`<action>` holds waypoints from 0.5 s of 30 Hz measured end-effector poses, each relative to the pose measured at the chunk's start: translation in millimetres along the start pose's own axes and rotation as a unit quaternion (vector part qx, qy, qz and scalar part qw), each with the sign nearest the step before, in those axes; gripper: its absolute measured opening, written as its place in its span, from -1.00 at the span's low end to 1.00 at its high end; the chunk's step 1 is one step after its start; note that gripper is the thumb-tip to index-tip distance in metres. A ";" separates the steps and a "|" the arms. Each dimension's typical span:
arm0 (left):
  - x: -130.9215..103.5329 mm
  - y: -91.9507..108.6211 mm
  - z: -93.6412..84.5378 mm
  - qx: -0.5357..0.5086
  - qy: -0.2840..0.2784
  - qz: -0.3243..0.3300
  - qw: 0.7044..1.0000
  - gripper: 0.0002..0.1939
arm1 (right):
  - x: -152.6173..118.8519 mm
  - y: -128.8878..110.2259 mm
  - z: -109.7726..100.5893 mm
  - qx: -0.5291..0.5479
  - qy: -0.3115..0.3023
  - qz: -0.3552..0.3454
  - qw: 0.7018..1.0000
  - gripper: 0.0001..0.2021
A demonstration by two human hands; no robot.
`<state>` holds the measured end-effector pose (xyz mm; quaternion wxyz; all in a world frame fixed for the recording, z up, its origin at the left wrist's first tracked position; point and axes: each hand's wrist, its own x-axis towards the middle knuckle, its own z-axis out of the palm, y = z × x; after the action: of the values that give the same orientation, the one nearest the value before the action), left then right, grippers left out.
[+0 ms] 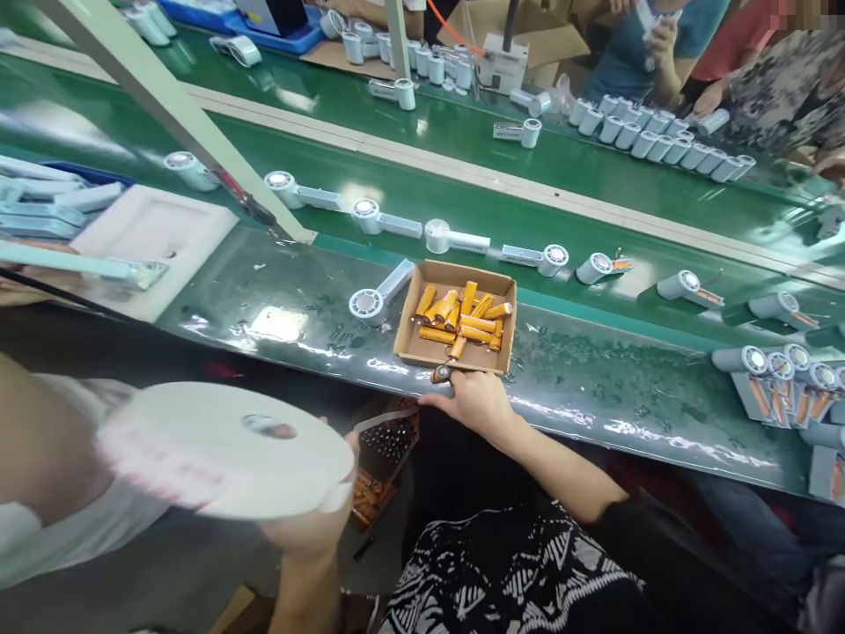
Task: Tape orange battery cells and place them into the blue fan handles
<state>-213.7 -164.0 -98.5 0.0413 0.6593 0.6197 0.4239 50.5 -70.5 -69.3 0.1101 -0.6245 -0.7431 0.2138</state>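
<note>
My left hand [310, 519] grips a large white roll [211, 449] from beneath and its right side. The roll is a wide disc with a hole in it, and a thin pale strip [386, 416] leads off toward the bench. At the bench's front edge my right hand [472, 401] is closed beside the near wall of a shallow cardboard box [404, 339]. Between its thumb and fingers shows the dark round end of a battery [441, 374]. Several orange cylindrical batteries [475, 324] lie jumbled in the box. Against the box's left side rests a pale blue handheld fan [368, 305].
A row of fan bodies [455, 238] lies along the green conveyor [317, 132] behind the box. More fans [779, 370] are grouped at right. A slanted metal post [172, 114] crosses the left. Another person's arm [46, 431] is close at left; co-workers sit across the line.
</note>
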 end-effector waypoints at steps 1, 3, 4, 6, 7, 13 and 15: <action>-0.4 4.7 4.8 0.014 0.021 0.016 1.000 -0.22 | 6.3 -3.9 7.1 -0.001 0.016 0.017 1.000 -0.56; 3.9 14.4 14.6 0.029 0.042 0.054 0.997 -0.34 | 8.2 -6.9 15.3 0.051 0.056 0.041 0.996 -0.61; 7.2 17.9 18.4 0.024 0.038 0.071 0.996 -0.36 | 4.4 -5.9 15.6 0.101 0.066 0.048 0.992 -0.60; 13.7 20.6 22.6 0.012 0.029 0.089 0.996 -0.33 | -8.2 0.1 6.9 0.244 0.053 0.059 0.966 -0.54; 16.3 20.1 23.1 0.010 0.026 0.091 0.995 -0.31 | -14.7 4.5 -2.3 0.332 0.036 0.069 0.940 -0.52; 29.8 18.7 28.2 -0.001 0.014 0.118 0.993 -0.27 | -7.8 27.4 -95.7 0.598 0.048 0.110 0.792 -0.54; 37.1 26.0 33.4 -0.005 0.005 0.139 0.990 -0.34 | 7.0 29.5 -119.4 0.535 0.025 0.060 0.843 -0.53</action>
<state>-177.7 -122.6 -85.9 -0.0179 0.7365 0.5205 0.4316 126.6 -38.3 22.1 0.4326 -0.5176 -0.4713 0.5681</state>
